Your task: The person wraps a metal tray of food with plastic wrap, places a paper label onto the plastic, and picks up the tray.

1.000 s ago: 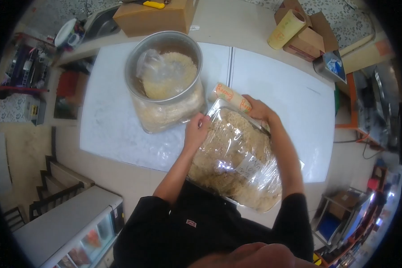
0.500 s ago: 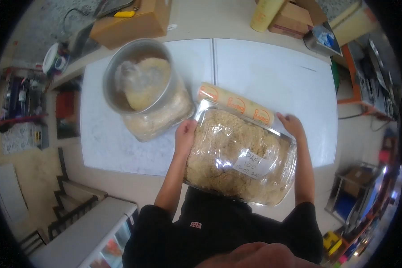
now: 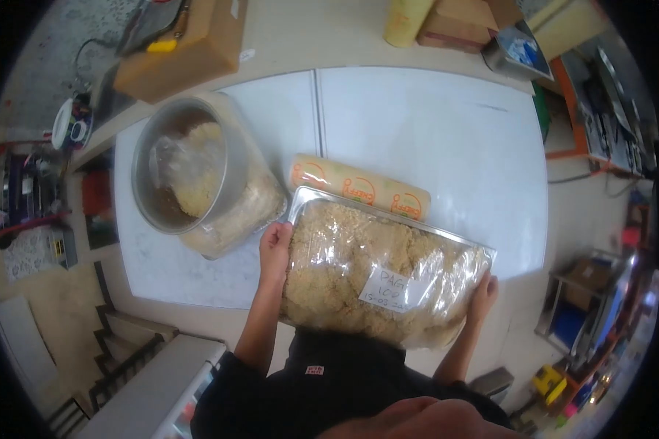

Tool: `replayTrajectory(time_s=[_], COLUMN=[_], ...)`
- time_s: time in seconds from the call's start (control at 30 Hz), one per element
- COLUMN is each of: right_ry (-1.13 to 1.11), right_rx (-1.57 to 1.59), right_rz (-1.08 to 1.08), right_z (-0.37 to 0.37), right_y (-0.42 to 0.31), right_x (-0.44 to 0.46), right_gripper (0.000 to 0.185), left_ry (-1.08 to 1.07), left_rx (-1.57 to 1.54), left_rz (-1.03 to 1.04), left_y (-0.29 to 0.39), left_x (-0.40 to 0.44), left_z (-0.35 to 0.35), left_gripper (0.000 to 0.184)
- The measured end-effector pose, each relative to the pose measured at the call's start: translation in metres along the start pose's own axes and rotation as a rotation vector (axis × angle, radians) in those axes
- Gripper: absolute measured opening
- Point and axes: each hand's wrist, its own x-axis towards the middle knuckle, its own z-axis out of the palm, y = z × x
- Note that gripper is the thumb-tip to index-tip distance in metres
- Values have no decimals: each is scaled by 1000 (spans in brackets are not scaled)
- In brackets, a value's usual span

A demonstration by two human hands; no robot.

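A white tabletop point(image 3: 447, 139) spreads beneath everything, and the wrapped tray point(image 3: 461, 241) lies at its near edge, jutting toward the person's front; whether it rests on the table or is held up cannot be told. Its long axis runs across the body from hand to hand, the right end slightly nearer the person. A metal pot point(image 3: 145, 157) stands on a wrapped pack point(image 3: 252, 201) past the left hand, the nearer of the two. The printed roll point(image 3: 359, 186) lies just beyond the tray's far rim, almost parallel. The left hand point(image 3: 274, 247) clamps the left end near its far corner, the right hand point(image 3: 483, 294) the right end; fingertips underneath are hidden. A handwritten label point(image 3: 388, 287) sits on the film.
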Motion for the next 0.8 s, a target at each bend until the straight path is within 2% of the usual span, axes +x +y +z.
replayTrajectory(time_s=[0.1, 0.2, 0.33, 0.37, 0.4, 0.47, 0.5, 0.53, 0.57, 0.6, 0.63, 0.7, 0.77, 0.8], right_ry=[-56, -85, -98, -69, -38, 42, -118, -275, -289, -420, -482, -733, -1052, -1093], right_rx=[24, 65, -159, -241, -329, -277, -380, -475, -414, -178, -168, -163, -320, -359], right_rz=[36, -25, -225, -267, -304, -616, -593, -570, -680, -755, -890, -996, -955, -1031], right_z=[-1, 10, 38, 43, 48, 92, 107, 132, 160, 193, 221, 263, 288, 301], right_y=[-19, -24, -50, -61, -72, -76, -119, -170, -181, -191, -207, -245, -269, -268], right_x=[38, 108, 191, 203, 215, 245, 230, 208, 203, 204, 200, 170, 146, 144], right_gripper=[40, 39, 30, 30, 32, 36, 35, 34, 32, 28, 26, 28, 45, 51], left_ry=[21, 9, 15, -45, 85, 340, 352, 249, 142, 37, -45, -215, -205, -212], left_rx=[21, 22, 72, 169, 272, 493, 496, 483, 470, 452, 640, 1016, 1141, 1207], left_rz=[57, 116, 143, 111, 268, 572, 687, 713, 727, 744, 722, 647, 677, 689], left_y=[10, 12, -3, -1, 4, 26, 67, 93, 111, 122, 125, 114, 102, 98], left_x=[13, 35, 39, 38, 31, 15, 2, 5, 7, 16, 34, 68, 80, 83], left_z=[28, 59, 77, 73, 79, 95, 100, 110, 120, 131, 141, 157, 166, 168], left_gripper=[21, 21, 22, 21, 21, 24, 31, 31, 31, 30, 30, 31, 31, 32])
